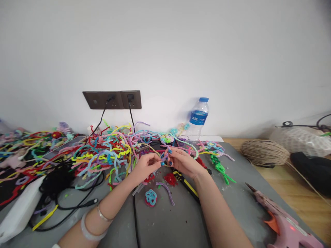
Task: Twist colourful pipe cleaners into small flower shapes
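Observation:
Between my two hands is a small bent purple pipe cleaner. My left hand pinches it from the left with thumb and forefinger. From the right, my right hand grips the same piece, its fingers curled around it. Part of the piece is hidden by the fingertips. Below the hands lie a blue and pink pipe-cleaner flower, a loose purple pipe cleaner and a red pipe-cleaner piece. Black and yellow pliers lie partly under my right wrist.
A tangled heap of coloured pipe cleaners covers the back left. A water bottle stands against the wall. A pink glue gun lies front right, with a twine ball behind. A black cable crosses the grey table.

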Demonstrator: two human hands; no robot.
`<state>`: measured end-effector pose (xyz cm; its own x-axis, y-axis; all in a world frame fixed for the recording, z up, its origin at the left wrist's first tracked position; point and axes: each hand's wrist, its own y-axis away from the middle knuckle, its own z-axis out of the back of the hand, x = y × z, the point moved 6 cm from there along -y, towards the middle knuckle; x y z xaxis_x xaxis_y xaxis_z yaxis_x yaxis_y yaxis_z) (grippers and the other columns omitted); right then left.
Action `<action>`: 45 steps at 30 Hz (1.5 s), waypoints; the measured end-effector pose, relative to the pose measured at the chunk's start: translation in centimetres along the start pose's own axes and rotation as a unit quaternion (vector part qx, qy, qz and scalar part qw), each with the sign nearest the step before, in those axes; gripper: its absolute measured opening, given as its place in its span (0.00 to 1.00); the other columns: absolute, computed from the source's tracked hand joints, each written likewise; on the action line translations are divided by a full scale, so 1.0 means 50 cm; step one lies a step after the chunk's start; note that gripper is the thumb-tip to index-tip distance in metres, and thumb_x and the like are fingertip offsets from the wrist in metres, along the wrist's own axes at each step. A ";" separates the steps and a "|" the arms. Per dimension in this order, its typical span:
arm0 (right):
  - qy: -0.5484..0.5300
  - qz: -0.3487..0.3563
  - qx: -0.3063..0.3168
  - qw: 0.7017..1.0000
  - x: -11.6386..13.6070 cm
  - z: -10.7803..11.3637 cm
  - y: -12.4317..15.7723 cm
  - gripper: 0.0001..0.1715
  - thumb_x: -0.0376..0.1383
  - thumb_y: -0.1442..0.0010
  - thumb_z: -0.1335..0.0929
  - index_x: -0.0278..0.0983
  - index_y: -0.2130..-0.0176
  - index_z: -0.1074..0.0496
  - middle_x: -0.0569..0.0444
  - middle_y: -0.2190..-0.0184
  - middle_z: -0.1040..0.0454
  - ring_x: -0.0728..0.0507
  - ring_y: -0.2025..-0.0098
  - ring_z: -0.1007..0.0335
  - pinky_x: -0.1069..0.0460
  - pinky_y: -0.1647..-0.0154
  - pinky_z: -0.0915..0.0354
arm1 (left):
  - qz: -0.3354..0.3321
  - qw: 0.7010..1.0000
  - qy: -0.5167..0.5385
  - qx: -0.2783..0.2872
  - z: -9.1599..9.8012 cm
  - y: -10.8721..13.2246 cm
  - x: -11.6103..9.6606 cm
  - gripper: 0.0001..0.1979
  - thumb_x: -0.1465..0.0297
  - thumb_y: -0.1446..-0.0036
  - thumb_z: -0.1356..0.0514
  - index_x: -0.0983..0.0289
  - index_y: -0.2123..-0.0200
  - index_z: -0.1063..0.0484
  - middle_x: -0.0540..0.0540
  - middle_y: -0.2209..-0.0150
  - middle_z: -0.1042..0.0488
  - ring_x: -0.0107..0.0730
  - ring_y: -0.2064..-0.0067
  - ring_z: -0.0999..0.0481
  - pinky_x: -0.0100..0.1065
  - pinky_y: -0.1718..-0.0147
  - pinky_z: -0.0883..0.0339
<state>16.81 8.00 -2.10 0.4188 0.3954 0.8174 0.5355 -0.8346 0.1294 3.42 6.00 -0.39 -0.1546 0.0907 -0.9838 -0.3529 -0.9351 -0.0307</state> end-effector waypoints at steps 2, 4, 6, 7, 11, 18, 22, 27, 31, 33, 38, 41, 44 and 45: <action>-0.006 0.008 0.003 1.000 0.000 0.003 -0.002 0.15 0.41 0.52 0.22 0.35 0.69 0.25 0.58 0.76 0.26 0.54 0.75 0.33 0.58 0.72 0.38 | 0.010 1.000 0.018 -0.020 0.005 -0.001 0.004 0.12 0.62 0.47 0.38 0.65 0.71 0.31 0.45 0.79 0.38 0.22 0.79 0.42 0.26 0.80 0.50; -0.009 0.011 0.007 1.000 0.000 0.005 -0.004 0.15 0.40 0.51 0.22 0.35 0.69 0.26 0.56 0.75 0.24 0.53 0.74 0.31 0.58 0.70 0.35 | 0.014 0.998 0.030 -0.051 0.014 -0.002 0.010 0.13 0.60 0.48 0.37 0.65 0.70 0.30 0.45 0.79 0.36 0.22 0.80 0.42 0.26 0.80 0.50; -0.007 0.012 0.008 1.000 -0.002 0.008 -0.005 0.15 0.41 0.50 0.23 0.35 0.69 0.27 0.55 0.73 0.23 0.52 0.74 0.29 0.57 0.68 0.34 | 0.010 0.996 0.038 -0.082 0.024 -0.003 0.013 0.14 0.59 0.49 0.36 0.66 0.70 0.28 0.46 0.78 0.35 0.22 0.80 0.42 0.26 0.80 0.50; -0.005 0.012 0.008 1.000 -0.002 0.010 -0.005 0.15 0.41 0.50 0.23 0.35 0.69 0.27 0.54 0.73 0.22 0.52 0.73 0.29 0.57 0.67 0.33 | 0.008 0.995 0.043 -0.094 0.028 -0.004 0.015 0.15 0.59 0.50 0.35 0.66 0.70 0.28 0.46 0.78 0.35 0.21 0.79 0.42 0.26 0.80 0.50; -0.001 0.017 0.003 1.000 -0.002 0.013 -0.005 0.15 0.41 0.50 0.23 0.36 0.69 0.28 0.54 0.72 0.22 0.51 0.72 0.28 0.55 0.66 0.33 | 0.009 0.992 0.063 -0.109 0.032 -0.004 0.015 0.17 0.56 0.52 0.34 0.66 0.73 0.28 0.45 0.81 0.37 0.21 0.80 0.44 0.26 0.80 0.51; 0.034 0.088 -0.012 0.996 0.013 0.008 -0.004 0.14 0.42 0.48 0.24 0.37 0.68 0.28 0.58 0.75 0.29 0.51 0.73 0.37 0.56 0.71 0.40 | 0.095 0.990 0.101 -0.012 0.000 0.007 0.015 0.22 0.54 0.57 0.31 0.65 0.77 0.33 0.42 0.84 0.41 0.19 0.83 0.45 0.26 0.82 0.54; 0.075 0.128 -0.009 0.989 0.025 -0.003 0.004 0.12 0.44 0.45 0.26 0.39 0.67 0.28 0.58 0.73 0.32 0.50 0.73 0.42 0.55 0.71 0.43 | 0.145 0.975 0.164 0.049 -0.017 0.016 0.020 0.22 0.56 0.60 0.28 0.65 0.78 0.34 0.42 0.83 0.42 0.17 0.83 0.45 0.26 0.82 0.55; 0.109 0.126 0.014 0.986 0.030 -0.024 0.017 0.14 0.46 0.46 0.26 0.39 0.68 0.27 0.57 0.72 0.32 0.49 0.72 0.41 0.54 0.70 0.43 | 0.225 0.923 0.266 0.163 -0.049 0.038 0.018 0.22 0.61 0.61 0.26 0.65 0.78 0.37 0.42 0.83 0.46 0.17 0.81 0.51 0.26 0.82 0.59; 0.089 0.116 0.029 0.989 0.027 -0.024 0.020 0.14 0.45 0.46 0.25 0.38 0.68 0.26 0.56 0.71 0.31 0.50 0.71 0.39 0.55 0.69 0.39 | 0.237 0.902 0.303 0.196 -0.065 0.049 0.008 0.21 0.63 0.56 0.27 0.64 0.76 0.38 0.41 0.83 0.50 0.18 0.80 0.54 0.26 0.81 0.62; 0.066 0.114 0.034 0.991 0.027 -0.020 0.018 0.13 0.44 0.46 0.25 0.38 0.68 0.26 0.56 0.70 0.30 0.49 0.70 0.36 0.54 0.67 0.37 | 0.214 0.908 0.315 0.174 -0.065 0.046 0.001 0.20 0.63 0.53 0.29 0.63 0.74 0.39 0.41 0.81 0.48 0.18 0.80 0.53 0.26 0.81 0.61; 0.033 0.128 0.020 0.991 0.034 -0.012 0.015 0.12 0.42 0.46 0.25 0.39 0.65 0.26 0.55 0.70 0.27 0.49 0.69 0.32 0.53 0.66 0.34 | 0.174 0.916 0.336 0.133 -0.059 0.037 -0.010 0.17 0.59 0.48 0.34 0.63 0.70 0.38 0.43 0.78 0.44 0.17 0.80 0.51 0.25 0.82 0.59; 0.024 0.134 0.010 0.991 0.037 -0.012 0.014 0.13 0.41 0.47 0.24 0.39 0.64 0.26 0.56 0.70 0.26 0.50 0.71 0.31 0.54 0.67 0.33 | 0.157 0.929 0.312 0.119 -0.054 0.032 -0.004 0.17 0.58 0.46 0.36 0.64 0.70 0.36 0.44 0.78 0.43 0.18 0.80 0.50 0.26 0.81 0.56; 0.018 0.138 -0.002 0.990 0.039 -0.011 0.014 0.14 0.43 0.47 0.24 0.39 0.64 0.27 0.56 0.71 0.25 0.50 0.72 0.30 0.54 0.68 0.33 | 0.139 0.947 0.276 0.091 -0.050 0.029 0.004 0.16 0.60 0.45 0.38 0.65 0.75 0.35 0.45 0.79 0.43 0.18 0.80 0.50 0.27 0.80 0.57; 0.017 0.139 -0.008 0.990 0.039 -0.010 0.013 0.14 0.43 0.48 0.24 0.39 0.65 0.27 0.56 0.71 0.24 0.50 0.72 0.30 0.54 0.69 0.33 | 0.135 0.951 0.268 0.079 -0.049 0.028 0.006 0.16 0.61 0.46 0.38 0.65 0.77 0.35 0.45 0.79 0.44 0.18 0.81 0.50 0.28 0.80 0.57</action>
<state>17.63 8.03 -0.14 0.5239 0.1364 0.8408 0.3905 -0.9157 -0.0948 5.12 3.91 -1.16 0.2187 -0.3720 -0.9021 -0.5088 -0.8323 0.2198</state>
